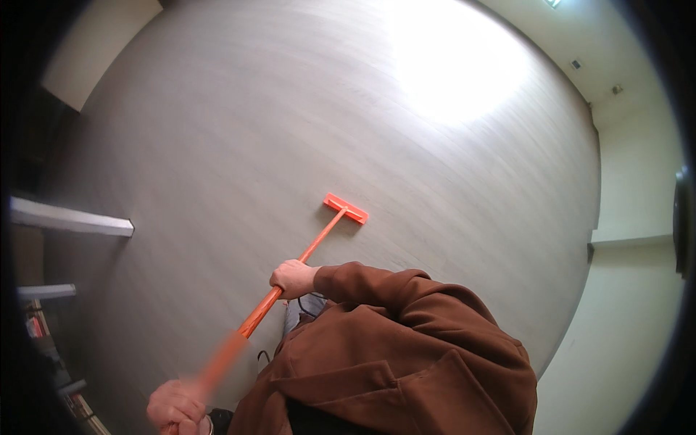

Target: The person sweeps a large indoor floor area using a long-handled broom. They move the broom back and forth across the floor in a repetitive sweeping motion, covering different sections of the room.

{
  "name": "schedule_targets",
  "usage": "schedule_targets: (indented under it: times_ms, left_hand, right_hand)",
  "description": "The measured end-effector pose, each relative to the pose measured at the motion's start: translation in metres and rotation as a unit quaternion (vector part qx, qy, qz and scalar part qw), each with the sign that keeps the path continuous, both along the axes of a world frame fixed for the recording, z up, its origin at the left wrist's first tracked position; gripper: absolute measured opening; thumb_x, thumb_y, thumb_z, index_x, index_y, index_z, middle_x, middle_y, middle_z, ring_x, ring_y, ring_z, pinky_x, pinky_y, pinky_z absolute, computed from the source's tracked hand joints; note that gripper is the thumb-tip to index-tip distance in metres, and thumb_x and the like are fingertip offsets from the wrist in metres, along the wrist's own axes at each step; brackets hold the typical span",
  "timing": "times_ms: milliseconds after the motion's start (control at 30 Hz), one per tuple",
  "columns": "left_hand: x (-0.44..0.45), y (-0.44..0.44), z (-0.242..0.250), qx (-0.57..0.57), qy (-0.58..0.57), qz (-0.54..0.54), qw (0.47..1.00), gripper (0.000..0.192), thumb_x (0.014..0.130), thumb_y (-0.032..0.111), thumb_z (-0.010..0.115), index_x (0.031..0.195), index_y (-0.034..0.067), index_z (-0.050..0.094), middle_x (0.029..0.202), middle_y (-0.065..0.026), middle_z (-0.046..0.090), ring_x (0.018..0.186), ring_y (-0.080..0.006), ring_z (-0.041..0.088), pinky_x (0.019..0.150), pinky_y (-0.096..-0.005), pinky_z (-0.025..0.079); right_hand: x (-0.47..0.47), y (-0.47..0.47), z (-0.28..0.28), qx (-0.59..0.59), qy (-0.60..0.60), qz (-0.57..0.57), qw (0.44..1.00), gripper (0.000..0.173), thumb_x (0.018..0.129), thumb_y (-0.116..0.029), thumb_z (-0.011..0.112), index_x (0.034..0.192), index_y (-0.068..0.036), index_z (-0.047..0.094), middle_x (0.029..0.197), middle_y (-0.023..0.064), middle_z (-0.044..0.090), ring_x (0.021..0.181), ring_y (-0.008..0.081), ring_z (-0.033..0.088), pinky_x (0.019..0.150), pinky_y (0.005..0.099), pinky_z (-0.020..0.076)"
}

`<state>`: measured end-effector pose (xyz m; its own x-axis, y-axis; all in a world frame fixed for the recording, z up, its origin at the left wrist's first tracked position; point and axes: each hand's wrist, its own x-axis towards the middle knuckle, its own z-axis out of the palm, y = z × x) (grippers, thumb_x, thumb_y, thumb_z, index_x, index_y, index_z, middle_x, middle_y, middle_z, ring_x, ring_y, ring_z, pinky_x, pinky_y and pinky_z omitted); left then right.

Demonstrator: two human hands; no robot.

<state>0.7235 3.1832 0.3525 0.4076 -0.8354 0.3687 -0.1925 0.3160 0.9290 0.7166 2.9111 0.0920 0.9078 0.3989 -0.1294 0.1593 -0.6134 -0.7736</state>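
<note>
An orange-red broom or scrubbing brush head rests on the grey floor, in front of my body. Its long wood-patterned handle slants down and left from the head. My right hand, coming from a brown sleeve, is closed around the middle of the handle. Near the bottom left, my left hand grips the upper end, which is partly blurred. The underside of the head is hidden.
White legs or posts stand at the left, with shelved books beyond them. A pale wall runs along the right side, and a light panel stands at the upper left. Bright glare lies on the floor ahead.
</note>
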Motion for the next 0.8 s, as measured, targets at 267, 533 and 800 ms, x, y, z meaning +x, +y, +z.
schedule_targets:
  times_ms: [267,533,800]
  left_hand:
    - [0.071,-0.1,-0.074,0.052,0.049,0.096,0.993,0.017,0.074,-0.003,0.052,0.061,0.007,0.047,0.061,-0.0051,0.049,0.057,-0.0152,0.051,0.055,-0.0278,0.043]
    - [0.128,-0.108,-0.025,0.01,-0.045,0.088,0.995,0.013,0.061,-0.005,0.05,0.055,0.004,0.043,0.052,-0.0056,0.045,0.047,-0.0194,0.046,0.054,-0.0311,0.047]
    - [0.27,-0.079,0.003,0.06,-0.172,0.097,0.979,0.019,0.066,-0.002,0.051,0.053,0.008,0.041,0.047,-0.0016,0.042,0.039,-0.017,0.037,0.045,-0.0315,0.041]
  right_hand:
    - [0.017,-0.133,-0.063,-0.14,0.083,-0.206,0.965,0.014,0.069,-0.023,0.067,0.072,-0.009,0.066,0.073,0.0142,0.065,0.077,0.0367,0.064,0.068,0.0469,0.0509]
    - [0.072,-0.103,-0.02,-0.139,0.104,-0.137,0.975,0.009,0.071,-0.018,0.065,0.075,-0.011,0.07,0.074,0.0131,0.066,0.076,0.0351,0.065,0.067,0.0454,0.0523]
    - [0.237,-0.041,-0.018,0.035,-0.016,-0.125,0.991,0.02,0.075,-0.027,0.067,0.072,-0.007,0.062,0.069,0.0156,0.061,0.072,0.0386,0.061,0.063,0.0479,0.048]
